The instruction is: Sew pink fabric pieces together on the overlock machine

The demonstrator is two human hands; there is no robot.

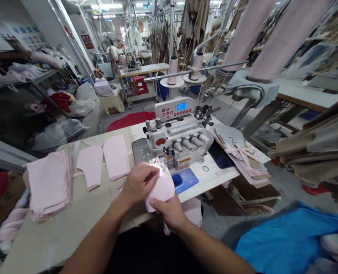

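A white overlock sewing machine with a lit blue display stands on the table. Its lamp shines on a pale pink fabric piece just in front of the needle area. My left hand pinches the upper left edge of that piece close to the presser foot. Lower down, my right hand grips the bottom edge, thumb on top and fingers hidden beneath. Two cut pink pieces lie flat left of the machine, and a folded pink stack is at the far left.
On the table's right are a dark phone, a bundle of patterns and fabric strips, and a blue tray. Thread cones stand behind the machine. A blue cloth lies at the lower right.
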